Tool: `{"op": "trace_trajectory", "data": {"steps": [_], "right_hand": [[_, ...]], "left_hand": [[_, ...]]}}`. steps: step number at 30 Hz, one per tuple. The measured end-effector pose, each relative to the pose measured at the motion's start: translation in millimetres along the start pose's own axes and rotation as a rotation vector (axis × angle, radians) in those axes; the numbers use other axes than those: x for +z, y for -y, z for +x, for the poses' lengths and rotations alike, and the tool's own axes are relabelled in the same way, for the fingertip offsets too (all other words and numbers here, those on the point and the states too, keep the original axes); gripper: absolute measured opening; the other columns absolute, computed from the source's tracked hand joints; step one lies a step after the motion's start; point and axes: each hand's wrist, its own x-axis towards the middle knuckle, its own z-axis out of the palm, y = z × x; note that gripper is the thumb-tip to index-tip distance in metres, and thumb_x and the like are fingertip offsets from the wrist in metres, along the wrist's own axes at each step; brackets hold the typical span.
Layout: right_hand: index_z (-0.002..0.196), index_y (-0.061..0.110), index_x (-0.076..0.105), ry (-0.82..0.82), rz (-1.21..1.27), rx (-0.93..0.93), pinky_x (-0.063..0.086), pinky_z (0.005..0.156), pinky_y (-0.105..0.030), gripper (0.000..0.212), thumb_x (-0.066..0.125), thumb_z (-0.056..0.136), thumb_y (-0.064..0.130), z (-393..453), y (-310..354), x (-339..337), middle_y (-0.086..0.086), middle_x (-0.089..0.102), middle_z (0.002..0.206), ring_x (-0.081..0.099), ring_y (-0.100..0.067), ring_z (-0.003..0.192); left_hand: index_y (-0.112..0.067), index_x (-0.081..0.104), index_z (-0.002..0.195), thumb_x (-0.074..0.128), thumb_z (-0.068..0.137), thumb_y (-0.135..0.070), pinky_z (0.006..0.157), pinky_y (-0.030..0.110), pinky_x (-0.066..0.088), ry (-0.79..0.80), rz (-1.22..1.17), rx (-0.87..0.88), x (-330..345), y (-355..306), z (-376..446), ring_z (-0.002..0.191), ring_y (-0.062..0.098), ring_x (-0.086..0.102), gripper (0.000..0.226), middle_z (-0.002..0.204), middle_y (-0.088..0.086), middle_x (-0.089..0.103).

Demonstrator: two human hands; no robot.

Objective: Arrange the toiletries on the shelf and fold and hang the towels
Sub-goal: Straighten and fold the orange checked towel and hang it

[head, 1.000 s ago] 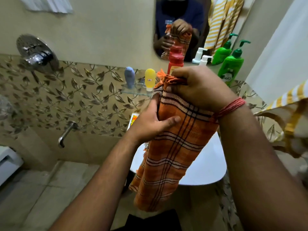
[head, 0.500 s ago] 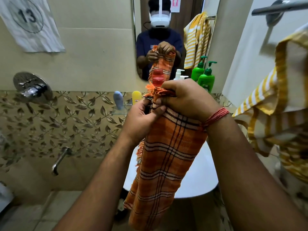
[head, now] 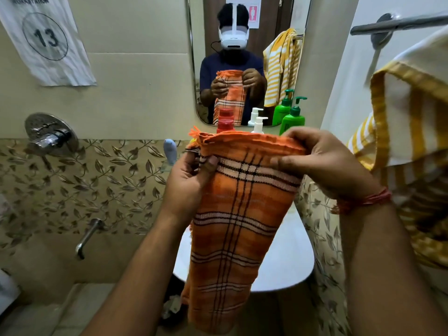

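Observation:
An orange checked towel [head: 232, 226] hangs folded lengthwise in front of me, over the white sink [head: 288, 260]. My left hand [head: 191, 175] pinches its top left corner. My right hand [head: 322, 161] grips the top right corner, so the upper edge is spread flat between them. Behind the towel on the glass shelf stand a blue tube [head: 169, 151], a red-capped bottle [head: 225, 125], a white pump bottle [head: 259, 123] and a green pump bottle [head: 292, 117]. A yellow striped towel [head: 412, 132] hangs from the metal bar [head: 397, 21] at the right.
The mirror [head: 247, 59] above the shelf reflects me and the towels. A shower valve [head: 49, 137] and a tap spout [head: 87, 235] stick out of the leaf-patterned wall at the left. A paper sign with the number 13 [head: 46, 40] hangs top left.
My hands have moved apart along the towel's top edge, spreading it wider. The view has tilted up, showing more of the mirror and the towel bar.

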Motion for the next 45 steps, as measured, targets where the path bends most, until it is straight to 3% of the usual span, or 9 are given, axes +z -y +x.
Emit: {"op": "trace_trajectory", "data": {"steps": [6, 11, 17, 19, 25, 31, 36, 41, 45], "right_hand": [[0.123, 0.011, 0.053, -0.357, 0.335, -0.071, 0.060, 0.082, -0.039, 0.047, 0.074, 0.081, 0.013, -4, -11, 47, 0.000, 0.070, 0.101, 0.072, -0.022, 0.098], [0.124, 0.012, 0.054, -0.435, 0.236, -0.085, 0.059, 0.087, -0.047, 0.048, 0.078, 0.083, 0.018, -6, -12, 33, -0.016, 0.066, 0.115, 0.070, -0.028, 0.104], [0.125, 0.011, 0.053, -0.468, 0.160, -0.150, 0.059, 0.088, -0.047, 0.047, 0.077, 0.085, 0.020, 3, -5, 27, -0.017, 0.065, 0.119, 0.069, -0.027, 0.106], [0.126, 0.012, 0.052, -0.489, 0.195, -0.150, 0.058, 0.089, -0.049, 0.048, 0.076, 0.086, 0.020, 7, -8, 27, -0.019, 0.065, 0.119, 0.069, -0.030, 0.106], [0.142, 0.012, 0.039, -0.145, 0.511, 0.051, 0.056, 0.090, -0.050, 0.083, 0.083, 0.074, 0.031, -16, -58, 29, -0.019, 0.060, 0.131, 0.062, -0.037, 0.119], [0.113, 0.005, 0.066, -0.213, 0.503, 0.190, 0.056, 0.089, -0.044, 0.047, 0.083, 0.069, 0.005, -27, -90, 65, -0.009, 0.076, 0.107, 0.070, -0.031, 0.105], [0.114, 0.003, 0.065, -0.196, 0.539, 0.168, 0.057, 0.090, -0.045, 0.035, 0.070, 0.079, 0.001, -4, -72, 66, -0.017, 0.073, 0.111, 0.070, -0.032, 0.104], [0.127, -0.006, 0.054, -0.197, 0.576, 0.291, 0.054, 0.094, -0.050, 0.039, 0.063, 0.090, 0.000, 11, -81, 53, -0.027, 0.066, 0.120, 0.062, -0.045, 0.114], [0.139, 0.008, 0.044, 0.056, 0.750, 0.229, 0.050, 0.101, -0.052, 0.057, 0.060, 0.084, 0.004, -1, -98, 43, -0.024, 0.059, 0.134, 0.059, -0.040, 0.123]], "left_hand": [[-0.027, 0.068, 0.102, 0.064, 0.096, -0.023, 0.092, 0.042, 0.056, -0.118, -0.037, 0.080, 1, -11, 1, 0.100, 0.020, 0.071, 0.008, 0.101, -0.004, 0.076], [-0.029, 0.066, 0.106, 0.063, 0.095, -0.023, 0.091, 0.042, 0.057, -0.058, -0.036, 0.082, 8, -14, -7, 0.105, 0.020, 0.072, 0.013, 0.103, -0.005, 0.076], [-0.019, 0.058, 0.123, 0.087, 0.060, -0.059, 0.086, 0.043, 0.061, 0.239, -0.026, -0.197, -6, 2, -18, 0.107, 0.030, 0.072, 0.081, 0.114, 0.007, 0.074], [-0.013, 0.064, 0.116, 0.088, 0.065, -0.044, 0.084, 0.041, 0.060, 0.251, -0.022, -0.179, -5, 9, -23, 0.105, 0.034, 0.072, 0.065, 0.111, 0.011, 0.076], [-0.003, 0.063, 0.117, 0.072, 0.081, -0.023, 0.087, 0.045, 0.060, 0.046, -0.147, -0.110, 19, -8, -8, 0.103, 0.032, 0.073, 0.042, 0.108, 0.015, 0.075], [-0.007, 0.057, 0.127, 0.060, 0.095, -0.032, 0.086, 0.040, 0.059, 0.068, -0.135, -0.030, 11, -17, 12, 0.107, 0.029, 0.072, 0.041, 0.115, 0.011, 0.074], [-0.013, 0.056, 0.126, 0.080, 0.054, -0.076, 0.080, 0.032, 0.060, 0.342, -0.179, -0.383, -27, 25, -16, 0.105, 0.020, 0.073, 0.098, 0.112, 0.004, 0.077], [-0.006, 0.062, 0.125, 0.090, 0.064, -0.035, 0.089, 0.043, 0.058, 0.383, -0.220, -0.415, -29, 44, -17, 0.108, 0.035, 0.067, 0.073, 0.118, 0.020, 0.069], [-0.006, 0.063, 0.114, 0.077, 0.065, -0.014, 0.078, 0.035, 0.060, 0.294, -0.285, -0.347, -20, 45, -2, 0.094, 0.029, 0.073, 0.051, 0.101, 0.013, 0.075]]}}
